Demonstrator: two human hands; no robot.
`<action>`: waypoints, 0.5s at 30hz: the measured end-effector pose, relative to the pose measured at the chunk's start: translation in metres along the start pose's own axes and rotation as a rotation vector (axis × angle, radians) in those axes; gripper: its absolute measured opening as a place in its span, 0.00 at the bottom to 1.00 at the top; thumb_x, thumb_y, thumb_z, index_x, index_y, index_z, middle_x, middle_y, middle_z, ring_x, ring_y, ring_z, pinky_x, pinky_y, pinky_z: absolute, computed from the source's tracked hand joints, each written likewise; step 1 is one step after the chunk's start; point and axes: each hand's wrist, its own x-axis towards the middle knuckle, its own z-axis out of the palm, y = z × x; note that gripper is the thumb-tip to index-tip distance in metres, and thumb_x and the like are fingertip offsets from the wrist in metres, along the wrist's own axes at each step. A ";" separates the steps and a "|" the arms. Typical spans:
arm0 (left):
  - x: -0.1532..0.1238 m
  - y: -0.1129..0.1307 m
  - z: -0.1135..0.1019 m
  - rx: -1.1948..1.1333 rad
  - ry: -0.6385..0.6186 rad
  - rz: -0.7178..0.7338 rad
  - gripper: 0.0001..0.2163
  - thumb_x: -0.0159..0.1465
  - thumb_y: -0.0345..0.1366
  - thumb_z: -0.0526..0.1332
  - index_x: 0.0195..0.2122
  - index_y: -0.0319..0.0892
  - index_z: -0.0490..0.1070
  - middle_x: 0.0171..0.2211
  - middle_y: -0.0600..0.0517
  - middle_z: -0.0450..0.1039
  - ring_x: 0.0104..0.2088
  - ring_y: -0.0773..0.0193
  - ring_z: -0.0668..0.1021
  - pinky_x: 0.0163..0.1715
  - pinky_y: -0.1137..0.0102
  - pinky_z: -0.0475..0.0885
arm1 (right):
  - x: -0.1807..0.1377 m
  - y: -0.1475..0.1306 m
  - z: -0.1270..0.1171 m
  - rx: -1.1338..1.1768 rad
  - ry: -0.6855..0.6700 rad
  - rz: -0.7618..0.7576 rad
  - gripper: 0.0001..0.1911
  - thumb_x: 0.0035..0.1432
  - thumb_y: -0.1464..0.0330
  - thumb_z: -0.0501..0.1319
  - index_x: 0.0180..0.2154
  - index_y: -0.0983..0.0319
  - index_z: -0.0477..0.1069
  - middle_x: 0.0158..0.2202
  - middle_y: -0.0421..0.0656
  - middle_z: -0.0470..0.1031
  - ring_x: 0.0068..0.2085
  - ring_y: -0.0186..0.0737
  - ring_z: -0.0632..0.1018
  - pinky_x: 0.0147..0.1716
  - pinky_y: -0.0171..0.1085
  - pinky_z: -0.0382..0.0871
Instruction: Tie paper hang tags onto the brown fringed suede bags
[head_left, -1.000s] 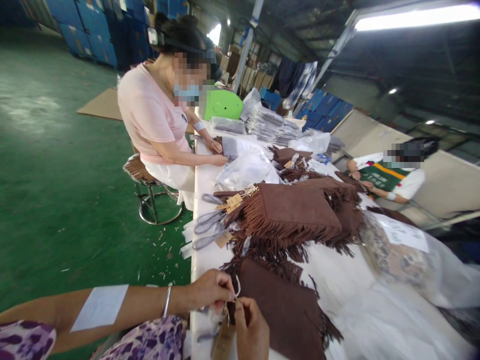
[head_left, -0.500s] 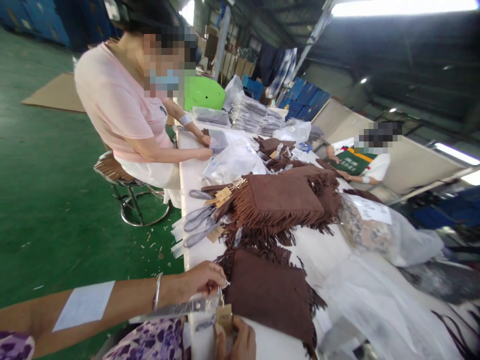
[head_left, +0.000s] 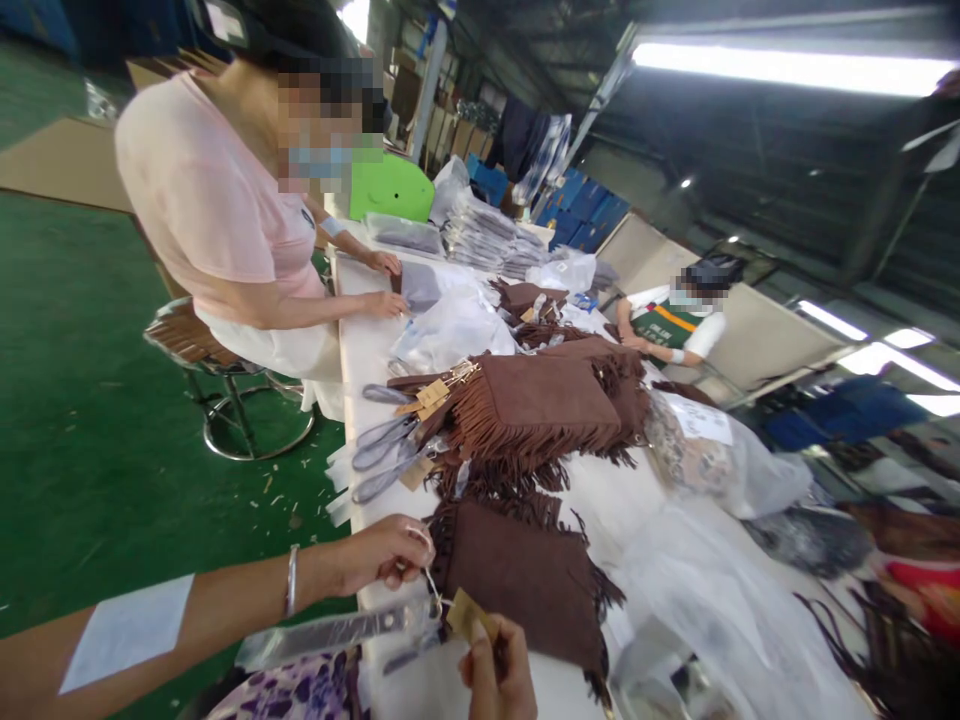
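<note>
A brown fringed bag [head_left: 525, 575] lies flat on the table in front of me. At its left edge my left hand [head_left: 394, 553] pinches a thin white string [head_left: 429, 578], fingers closed. Between the thumb and fingers of my right hand [head_left: 501, 668] is a small tan hang tag [head_left: 466, 612], on the other end of that string. A strap in a clear plastic sleeve [head_left: 330, 632] reaches left from the bag's corner, past the table edge and over my lap. How the string meets the strap's end is too small to make out.
Beyond lies a stack of brown fringed bags [head_left: 544, 405] with tags and grey-wrapped straps [head_left: 382, 445]. Clear plastic bags [head_left: 697, 590] cover the table's right side. One co-worker [head_left: 217, 190] sits at the left edge, another [head_left: 671, 315] across the table.
My right hand has lifted and turned the tag, moving slightly right. My left hand has drawn the string up and left, so it shows more clearly. The view has shifted.
</note>
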 end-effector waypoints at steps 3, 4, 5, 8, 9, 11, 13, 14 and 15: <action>0.001 -0.004 -0.009 0.032 0.139 -0.023 0.06 0.51 0.34 0.65 0.26 0.40 0.68 0.19 0.54 0.63 0.19 0.71 0.64 0.15 0.77 0.49 | 0.007 -0.023 0.004 -0.090 -0.078 -0.050 0.18 0.60 0.52 0.56 0.38 0.59 0.70 0.27 0.37 0.73 0.26 0.35 0.74 0.28 0.31 0.67; 0.001 -0.006 -0.011 -0.024 0.176 -0.052 0.06 0.51 0.34 0.65 0.25 0.39 0.68 0.19 0.55 0.63 0.19 0.72 0.64 0.14 0.78 0.47 | 0.008 -0.028 0.006 -0.110 -0.099 -0.117 0.17 0.61 0.52 0.55 0.38 0.59 0.71 0.31 0.39 0.75 0.30 0.36 0.75 0.33 0.32 0.68; 0.000 -0.008 -0.012 -0.100 0.205 -0.091 0.07 0.50 0.34 0.65 0.25 0.39 0.67 0.19 0.54 0.64 0.19 0.73 0.64 0.14 0.78 0.46 | 0.010 -0.031 0.009 -0.131 -0.119 -0.192 0.16 0.61 0.53 0.55 0.38 0.58 0.71 0.34 0.40 0.75 0.34 0.37 0.75 0.36 0.33 0.68; -0.002 -0.012 -0.010 -0.331 0.254 -0.196 0.09 0.49 0.35 0.66 0.26 0.37 0.68 0.22 0.54 0.65 0.18 0.75 0.63 0.13 0.80 0.45 | 0.012 -0.033 0.019 -0.212 -0.211 -0.376 0.14 0.64 0.57 0.54 0.38 0.56 0.74 0.36 0.41 0.73 0.37 0.38 0.75 0.38 0.33 0.66; -0.003 -0.013 -0.008 -0.397 0.271 -0.216 0.10 0.48 0.35 0.67 0.27 0.37 0.68 0.22 0.54 0.65 0.18 0.75 0.63 0.13 0.80 0.45 | 0.013 -0.033 0.023 -0.234 -0.251 -0.416 0.14 0.65 0.58 0.53 0.38 0.55 0.74 0.36 0.41 0.72 0.37 0.37 0.75 0.38 0.33 0.66; -0.005 -0.015 -0.003 -0.504 0.291 -0.228 0.11 0.47 0.35 0.68 0.27 0.36 0.68 0.21 0.55 0.65 0.19 0.74 0.65 0.14 0.81 0.49 | 0.014 -0.032 0.029 -0.251 -0.312 -0.475 0.14 0.67 0.60 0.51 0.41 0.54 0.74 0.37 0.41 0.72 0.37 0.37 0.75 0.38 0.33 0.65; -0.008 -0.017 0.003 -0.600 0.264 -0.225 0.11 0.47 0.35 0.68 0.26 0.37 0.68 0.20 0.55 0.65 0.19 0.73 0.66 0.15 0.79 0.54 | 0.017 -0.032 0.033 -0.237 -0.342 -0.515 0.14 0.68 0.62 0.49 0.43 0.54 0.73 0.38 0.42 0.72 0.39 0.37 0.76 0.40 0.33 0.66; -0.008 -0.017 0.006 -0.626 0.241 -0.210 0.10 0.47 0.35 0.68 0.26 0.37 0.68 0.20 0.55 0.65 0.18 0.73 0.65 0.16 0.79 0.55 | 0.019 -0.032 0.034 -0.229 -0.347 -0.526 0.14 0.68 0.62 0.49 0.43 0.55 0.73 0.39 0.42 0.73 0.40 0.37 0.76 0.41 0.33 0.66; -0.009 -0.018 0.009 -0.637 0.228 -0.182 0.10 0.47 0.35 0.68 0.25 0.37 0.68 0.19 0.56 0.64 0.17 0.73 0.63 0.16 0.78 0.55 | 0.021 -0.031 0.036 -0.223 -0.348 -0.534 0.14 0.68 0.62 0.49 0.44 0.55 0.72 0.40 0.42 0.73 0.41 0.37 0.76 0.42 0.32 0.66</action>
